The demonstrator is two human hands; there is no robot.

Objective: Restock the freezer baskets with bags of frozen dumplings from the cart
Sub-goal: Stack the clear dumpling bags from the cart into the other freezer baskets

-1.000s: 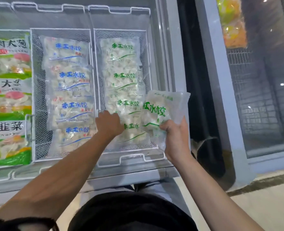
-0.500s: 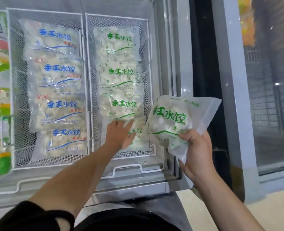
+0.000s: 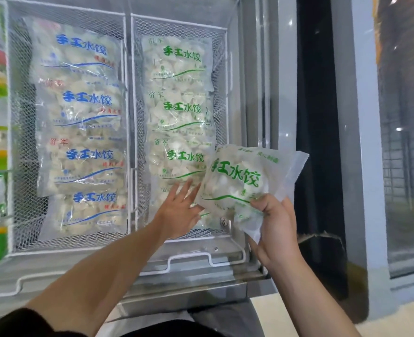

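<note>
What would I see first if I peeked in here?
First, the clear bag of white dumplings with big green letters, gripped in the right hand at the freezer's right edge. Next, the left hand, fingers spread over the white wire basket of green-lettered bags. Left of that sits a white wire basket of blue-lettered bags.

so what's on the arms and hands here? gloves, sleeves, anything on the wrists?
No gloves: both the left hand and right hand are bare, and so are both forearms. No watch, ring or band shows. A black sleeve covers the left upper arm from about the elbow; no sleeve is in view on the right arm.
</note>
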